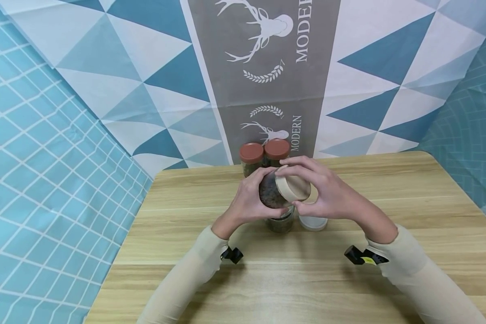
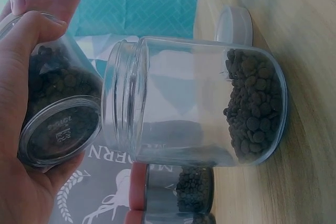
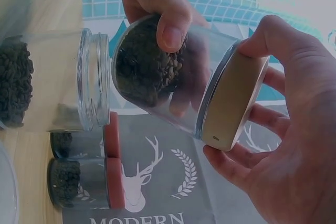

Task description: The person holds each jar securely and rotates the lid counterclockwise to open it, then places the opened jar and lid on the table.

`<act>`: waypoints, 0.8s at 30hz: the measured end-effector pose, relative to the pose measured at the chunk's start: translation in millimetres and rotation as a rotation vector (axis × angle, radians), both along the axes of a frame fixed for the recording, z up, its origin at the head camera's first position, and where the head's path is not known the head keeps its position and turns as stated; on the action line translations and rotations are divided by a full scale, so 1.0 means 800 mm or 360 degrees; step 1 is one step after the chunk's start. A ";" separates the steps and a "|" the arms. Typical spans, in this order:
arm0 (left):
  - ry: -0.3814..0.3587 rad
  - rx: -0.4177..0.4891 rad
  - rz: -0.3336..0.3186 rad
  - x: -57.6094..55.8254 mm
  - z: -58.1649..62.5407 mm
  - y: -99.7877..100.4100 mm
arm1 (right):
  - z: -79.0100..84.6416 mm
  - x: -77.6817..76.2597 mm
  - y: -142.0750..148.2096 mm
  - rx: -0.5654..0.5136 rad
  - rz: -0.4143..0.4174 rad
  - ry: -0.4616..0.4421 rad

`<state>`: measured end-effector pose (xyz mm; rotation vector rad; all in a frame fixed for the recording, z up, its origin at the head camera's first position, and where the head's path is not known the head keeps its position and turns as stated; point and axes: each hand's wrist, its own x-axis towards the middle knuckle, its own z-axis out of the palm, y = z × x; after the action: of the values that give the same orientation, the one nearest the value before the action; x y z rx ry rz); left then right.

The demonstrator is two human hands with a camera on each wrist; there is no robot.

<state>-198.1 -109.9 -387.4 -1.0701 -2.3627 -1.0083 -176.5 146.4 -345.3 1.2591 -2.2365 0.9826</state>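
Observation:
My left hand holds the glass body of a jar part-filled with dark pellets. On the jar's cream lid, my right hand has its thumb and fingers spread round the rim. The jar is tilted, with its lid toward the right, above an open glass jar standing on the table. A low layer of dark round pellets lies in the open jar, which is partly hidden by the hands in the head view.
A white lid lies on the wooden table just right of the open jar. Behind stand two jars with red lids, holding dark contents. A patterned cloth hangs at the table's back edge.

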 end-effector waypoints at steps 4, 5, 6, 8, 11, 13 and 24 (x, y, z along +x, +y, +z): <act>-0.0004 -0.0003 -0.0002 0.000 0.000 -0.001 | -0.001 0.000 0.001 0.0003 0.0009 0.0002; -0.0003 -0.0006 -0.0003 0.000 0.000 -0.001 | -0.001 0.000 0.001 0.0007 0.0010 -0.0004; -0.0003 -0.0005 -0.0005 0.000 0.000 -0.001 | -0.001 0.000 0.002 0.0011 0.0011 -0.0008; 0.0002 -0.0011 -0.0003 0.000 0.000 -0.002 | 0.000 0.001 0.003 0.0018 0.0004 -0.0027; -0.0004 -0.0015 -0.0006 0.000 0.000 -0.003 | 0.001 0.002 0.005 0.0013 -0.0031 -0.0063; -0.0012 -0.0012 -0.0003 -0.001 0.000 -0.004 | 0.002 0.003 0.007 -0.0002 -0.0063 -0.0088; -0.0038 0.0009 -0.0016 -0.003 0.000 -0.003 | 0.007 0.006 0.004 -0.0128 -0.0245 -0.0398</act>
<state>-200.2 -112.3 -387.4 -1.0751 -2.3743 -1.0363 -171.8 149.4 -339.7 0.9586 -2.4100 1.2131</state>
